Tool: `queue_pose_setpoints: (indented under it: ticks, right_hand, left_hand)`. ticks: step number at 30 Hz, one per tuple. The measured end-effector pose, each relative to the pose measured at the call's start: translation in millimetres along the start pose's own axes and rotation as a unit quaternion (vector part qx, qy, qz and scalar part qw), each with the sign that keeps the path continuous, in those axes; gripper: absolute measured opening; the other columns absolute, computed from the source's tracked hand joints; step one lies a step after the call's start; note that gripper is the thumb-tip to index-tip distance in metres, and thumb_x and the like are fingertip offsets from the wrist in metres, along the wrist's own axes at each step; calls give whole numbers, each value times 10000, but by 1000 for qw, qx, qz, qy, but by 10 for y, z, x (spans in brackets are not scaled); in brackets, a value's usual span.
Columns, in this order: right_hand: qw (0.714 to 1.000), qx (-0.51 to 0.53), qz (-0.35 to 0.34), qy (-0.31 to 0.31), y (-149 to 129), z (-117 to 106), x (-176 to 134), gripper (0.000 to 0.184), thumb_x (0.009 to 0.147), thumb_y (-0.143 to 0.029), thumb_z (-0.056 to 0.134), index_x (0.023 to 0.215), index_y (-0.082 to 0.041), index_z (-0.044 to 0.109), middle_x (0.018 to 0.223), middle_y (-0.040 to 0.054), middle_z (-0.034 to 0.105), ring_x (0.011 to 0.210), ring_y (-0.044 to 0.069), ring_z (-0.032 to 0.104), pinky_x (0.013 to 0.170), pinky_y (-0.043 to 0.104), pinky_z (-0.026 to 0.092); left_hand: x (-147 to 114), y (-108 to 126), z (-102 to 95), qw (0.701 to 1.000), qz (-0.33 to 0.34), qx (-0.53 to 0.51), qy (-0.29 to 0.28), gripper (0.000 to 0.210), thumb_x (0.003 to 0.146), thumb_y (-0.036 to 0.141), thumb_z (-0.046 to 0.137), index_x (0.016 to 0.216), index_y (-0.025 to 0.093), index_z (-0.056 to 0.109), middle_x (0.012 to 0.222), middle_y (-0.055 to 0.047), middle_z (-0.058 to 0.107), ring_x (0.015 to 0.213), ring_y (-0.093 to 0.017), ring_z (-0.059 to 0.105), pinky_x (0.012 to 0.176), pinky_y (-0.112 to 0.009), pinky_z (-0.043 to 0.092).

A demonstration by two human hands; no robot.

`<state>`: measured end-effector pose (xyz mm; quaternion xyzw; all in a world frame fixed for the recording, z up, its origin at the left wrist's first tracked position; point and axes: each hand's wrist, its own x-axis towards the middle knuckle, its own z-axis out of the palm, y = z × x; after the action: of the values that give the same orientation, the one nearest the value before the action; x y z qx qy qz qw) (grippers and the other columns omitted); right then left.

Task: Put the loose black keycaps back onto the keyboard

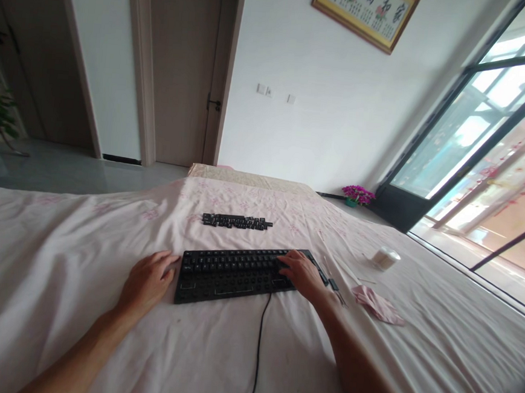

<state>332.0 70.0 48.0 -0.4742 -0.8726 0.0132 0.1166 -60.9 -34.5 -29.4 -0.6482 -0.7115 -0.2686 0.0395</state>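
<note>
A black computer keyboard (238,276) lies on the bedsheet in front of me. Its upper rows carry keycaps, while the lower rows show bare switch posts. My left hand (149,275) rests on the sheet at the keyboard's left end, fingers stretched out and holding nothing. Over the right part of the keys, my right hand (302,272) has its thumb and fingers drawn together; what lies between the fingertips is hidden. Behind the keyboard, loose black keycaps (235,221) are grouped in uneven rows. A black cable (258,347) runs from the keyboard towards me.
Right of the keyboard lie thin tools (339,293) with a small dark piece (333,284), a crumpled pink cloth (379,305) and a white roll-shaped container (385,257). Cotton-swab-like sticks lie nearby. The pale patterned sheet (79,267) is wrinkled.
</note>
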Motion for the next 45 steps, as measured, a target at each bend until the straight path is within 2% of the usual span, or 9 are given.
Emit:
queue_pose_setpoints:
  ticks: [6,19,30,45]
  right_hand:
    - [1000,-18,4,-15,0,0,0,369,833,-281,578,1199,-279,619,1065,47,582,999,192,509,866,286,382]
    - [1000,-12,-21,2,49,56,13,372,833,-289,594,1204,-281,618,1019,42,585,982,189,509,857,285,383]
    - [1000,-13,-13,8,-15,15,-1,336,860,-295,567,1190,-274,625,1007,45,580,968,187,509,829,277,381]
    - [998,-60,-24,-19,-75,-37,-18,365,851,-275,581,1215,-297,602,1004,46,583,964,195,506,816,285,368]
  left_hand:
    - [-6,-5,10,1000,4,8,-2,387,812,255,432,1140,223,633,1218,-45,614,1104,-204,567,1003,-337,409]
    - [-5,-19,16,1000,7,14,-8,381,816,260,427,1138,234,629,1229,-37,610,1119,-199,557,1009,-324,398]
    - [-8,8,-13,1000,1,15,-8,384,819,266,426,1141,221,631,1236,-44,604,1112,-206,560,1005,-330,403]
    - [-11,30,-34,1000,5,20,-6,379,823,254,419,1135,220,631,1222,-39,613,1107,-195,567,996,-315,415]
